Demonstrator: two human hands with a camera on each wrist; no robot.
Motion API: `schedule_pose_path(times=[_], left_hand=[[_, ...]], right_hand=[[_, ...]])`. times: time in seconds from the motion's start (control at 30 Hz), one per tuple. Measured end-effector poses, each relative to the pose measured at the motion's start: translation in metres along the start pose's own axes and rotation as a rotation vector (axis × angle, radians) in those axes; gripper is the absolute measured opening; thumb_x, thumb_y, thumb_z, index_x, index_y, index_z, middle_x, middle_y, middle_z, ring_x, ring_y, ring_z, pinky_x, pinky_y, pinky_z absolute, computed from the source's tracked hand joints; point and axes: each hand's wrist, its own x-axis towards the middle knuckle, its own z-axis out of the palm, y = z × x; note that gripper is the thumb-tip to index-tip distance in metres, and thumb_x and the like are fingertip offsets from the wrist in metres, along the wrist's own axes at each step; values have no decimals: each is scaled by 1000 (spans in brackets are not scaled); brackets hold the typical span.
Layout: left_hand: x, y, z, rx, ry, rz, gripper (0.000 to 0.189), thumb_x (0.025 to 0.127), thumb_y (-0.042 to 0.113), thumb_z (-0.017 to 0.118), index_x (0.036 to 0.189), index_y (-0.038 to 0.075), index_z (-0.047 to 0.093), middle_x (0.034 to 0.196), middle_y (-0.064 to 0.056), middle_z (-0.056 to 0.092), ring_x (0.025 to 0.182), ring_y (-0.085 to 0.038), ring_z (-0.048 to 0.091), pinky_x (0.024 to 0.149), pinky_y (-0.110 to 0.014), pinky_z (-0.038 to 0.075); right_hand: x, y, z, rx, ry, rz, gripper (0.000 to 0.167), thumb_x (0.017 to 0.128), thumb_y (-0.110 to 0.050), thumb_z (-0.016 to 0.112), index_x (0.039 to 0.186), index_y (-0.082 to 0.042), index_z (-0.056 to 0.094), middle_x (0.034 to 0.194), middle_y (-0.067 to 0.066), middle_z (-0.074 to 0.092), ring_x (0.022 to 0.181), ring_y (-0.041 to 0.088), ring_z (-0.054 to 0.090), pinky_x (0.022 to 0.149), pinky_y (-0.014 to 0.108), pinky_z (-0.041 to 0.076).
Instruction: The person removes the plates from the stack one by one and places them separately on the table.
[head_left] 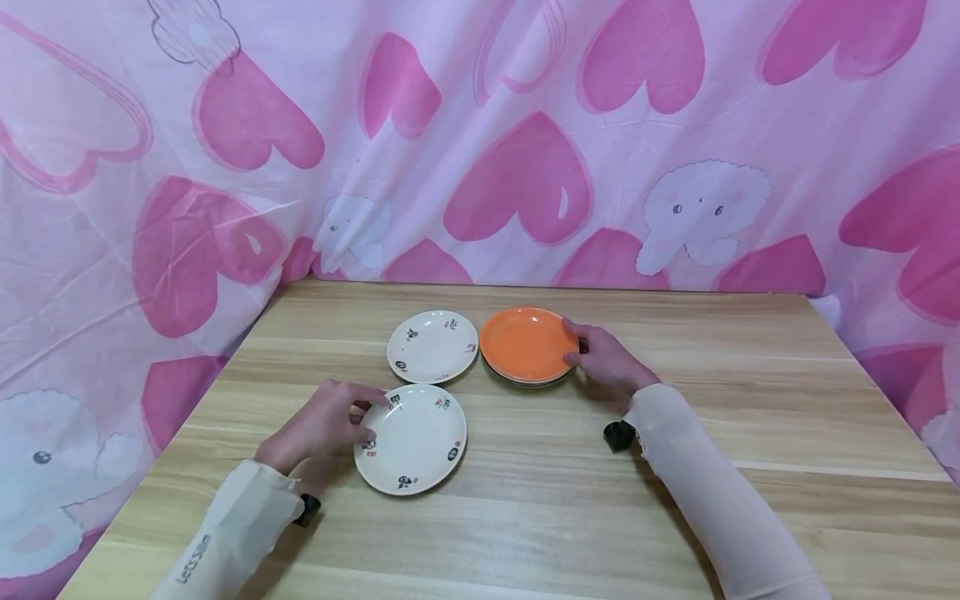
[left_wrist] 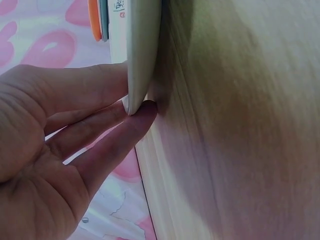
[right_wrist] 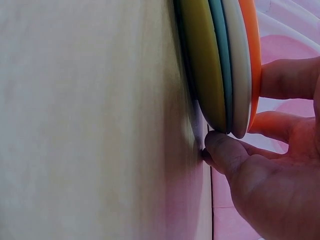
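In the head view my left hand (head_left: pixel 326 421) pinches the left rim of the nearer white plate (head_left: pixel 416 442), which has small black and red motifs. The left wrist view shows a fingertip (left_wrist: pixel 147 107) under the edge of this white plate (left_wrist: pixel 142 50) and another finger on its upper side. My right hand (head_left: pixel 611 358) grips the right edge of a plate stack topped by an orange plate (head_left: pixel 525 343). From the right wrist, a white plate (right_wrist: pixel 236 65), a teal plate (right_wrist: pixel 220 50) and a yellow plate (right_wrist: pixel 202 65) show below the orange one.
A second patterned white plate (head_left: pixel 433 346) lies left of the stack, just behind the nearer plate. Everything stands on a wood-grain table (head_left: pixel 562 517). A pink curtain with hearts (head_left: pixel 517 179) hangs along the table's back and left side.
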Motion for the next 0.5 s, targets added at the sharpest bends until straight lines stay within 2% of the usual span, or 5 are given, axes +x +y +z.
schedule_pose_path(times=[0.27, 0.5], left_hand=[[2, 2, -5, -62, -44, -55, 41, 76, 0, 81, 116, 4, 72, 116, -16, 73, 98, -26, 73, 82, -38, 63], [4, 1, -10, -97, -17, -39, 39, 80, 0, 78, 119, 3, 71, 118, -16, 73, 102, -31, 74, 86, -41, 62]], right_hand=[[0, 1, 0, -3, -3, -2, 68, 101, -11, 54, 159, -1, 18, 169, 14, 15, 154, 36, 22, 122, 52, 30], [0, 2, -1, -1, -5, -9, 68, 101, -11, 53, 159, -3, 17, 169, 15, 16, 154, 36, 23, 122, 51, 32]])
